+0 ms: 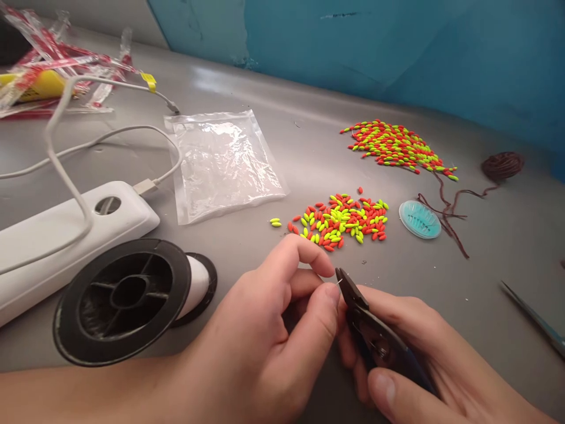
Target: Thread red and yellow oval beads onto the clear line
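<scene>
Right hand (435, 333) is clamped around one pair of dark metal pliers (375, 333). Left hand (267, 324) pinches, apparently, one thin pale strand (339, 282).

Dark pliers (380, 340) aslant, tips toward the upper left, beside a short, thin, pale strand (339, 282)

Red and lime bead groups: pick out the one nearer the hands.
The loose red and lime oval bead group, just beyond the bare left hand; the other, densely packed group lies farther back.
</scene>
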The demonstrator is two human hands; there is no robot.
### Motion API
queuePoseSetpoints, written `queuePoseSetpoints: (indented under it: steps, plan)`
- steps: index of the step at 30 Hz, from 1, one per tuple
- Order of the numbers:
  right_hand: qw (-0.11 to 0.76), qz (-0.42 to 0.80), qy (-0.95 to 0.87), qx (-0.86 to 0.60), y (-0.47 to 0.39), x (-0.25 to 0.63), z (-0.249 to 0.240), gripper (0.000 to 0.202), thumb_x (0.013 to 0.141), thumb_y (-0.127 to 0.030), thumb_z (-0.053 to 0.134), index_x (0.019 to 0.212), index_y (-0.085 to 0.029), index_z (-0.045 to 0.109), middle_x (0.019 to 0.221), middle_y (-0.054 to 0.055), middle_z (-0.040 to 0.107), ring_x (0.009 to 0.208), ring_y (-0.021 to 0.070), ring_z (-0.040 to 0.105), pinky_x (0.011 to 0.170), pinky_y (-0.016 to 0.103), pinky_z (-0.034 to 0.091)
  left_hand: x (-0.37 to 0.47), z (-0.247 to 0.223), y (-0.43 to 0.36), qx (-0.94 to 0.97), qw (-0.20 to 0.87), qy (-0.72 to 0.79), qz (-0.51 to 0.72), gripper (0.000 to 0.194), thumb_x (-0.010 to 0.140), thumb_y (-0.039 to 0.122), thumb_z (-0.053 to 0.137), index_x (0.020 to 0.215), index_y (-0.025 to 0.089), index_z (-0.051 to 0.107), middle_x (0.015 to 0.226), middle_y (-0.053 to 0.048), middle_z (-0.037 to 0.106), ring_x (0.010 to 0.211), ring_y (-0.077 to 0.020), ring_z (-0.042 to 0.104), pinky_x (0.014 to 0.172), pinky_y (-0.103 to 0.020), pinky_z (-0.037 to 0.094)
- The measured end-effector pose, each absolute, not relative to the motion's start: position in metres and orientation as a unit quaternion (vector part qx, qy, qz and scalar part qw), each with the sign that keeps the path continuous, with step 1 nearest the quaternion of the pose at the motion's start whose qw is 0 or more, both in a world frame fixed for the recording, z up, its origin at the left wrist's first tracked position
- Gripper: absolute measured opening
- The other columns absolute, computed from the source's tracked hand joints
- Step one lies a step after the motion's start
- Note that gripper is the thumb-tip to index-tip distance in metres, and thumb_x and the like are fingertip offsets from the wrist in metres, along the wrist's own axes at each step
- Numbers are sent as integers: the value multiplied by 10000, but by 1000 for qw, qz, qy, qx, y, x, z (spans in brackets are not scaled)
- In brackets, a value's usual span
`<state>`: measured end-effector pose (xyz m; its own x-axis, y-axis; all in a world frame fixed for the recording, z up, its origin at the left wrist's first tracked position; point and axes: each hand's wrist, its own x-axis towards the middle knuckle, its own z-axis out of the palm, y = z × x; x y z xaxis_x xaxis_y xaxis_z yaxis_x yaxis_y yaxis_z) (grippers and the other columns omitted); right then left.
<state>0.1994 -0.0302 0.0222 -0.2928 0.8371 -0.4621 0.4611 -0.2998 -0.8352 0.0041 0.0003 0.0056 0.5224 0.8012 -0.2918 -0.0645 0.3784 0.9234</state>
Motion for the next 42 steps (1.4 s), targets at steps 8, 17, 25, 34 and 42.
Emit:
queuePoseSetpoints:
  steps: [8, 17, 25, 34, 42]
  plan:
    - [163, 529, -603, -574, -26, 196, 18, 209, 911, -320, 561, 738, -217, 618, 628, 25, 461, 565, 151, 454, 498, 267, 399, 3, 3, -5, 502, 708, 407, 283, 151, 1064, 393, 493, 1059, 243, 483, 794, -4, 710, 769, -131, 680, 567, -218, 348]
    - [158, 559, -558, -593, -26, 193, 20, 200, 868, -310, 586, 703, -209, 531, 608, 16, 459, 577, 138, 411, 505, 253, 325, 1, 4, 4, 442, 780, 337, 286, 134, 1073, 295, 510, 971, 213, 480, 781, 52, 621, 706, -24, 569, 633, -109, 409]
    - [144, 570, -551, -592, -31, 199, 17, 163, 920, -316, 546, 801, -206, 567, 583, -17, 538, 549, 127, 500, 544, 240, 409, -3, 5, 1, 443, 783, 329, 286, 163, 1072, 306, 513, 943, 207, 497, 753, 44, 571, 669, -32, 473, 654, -110, 424]
    - [221, 662, -415, -584, -31, 202, 19, 179, 928, -352, 614, 883, -180, 596, 676, -14, 583, 551, 103, 568, 524, 192, 490, -4, 3, 0, 459, 771, 362, 255, 178, 1076, 389, 486, 993, 232, 471, 738, 48, 563, 612, -46, 391, 546, -149, 291]
    - [275, 739, -317, -527, -29, 213, 10, 128, 982, -295, 584, 1037, -180, 589, 767, -12, 624, 574, 105, 625, 537, 202, 557, -6, 6, 0, 487, 740, 389, 253, 187, 1083, 435, 452, 1114, 252, 476, 799, 30, 641, 730, -78, 534, 674, -186, 411]
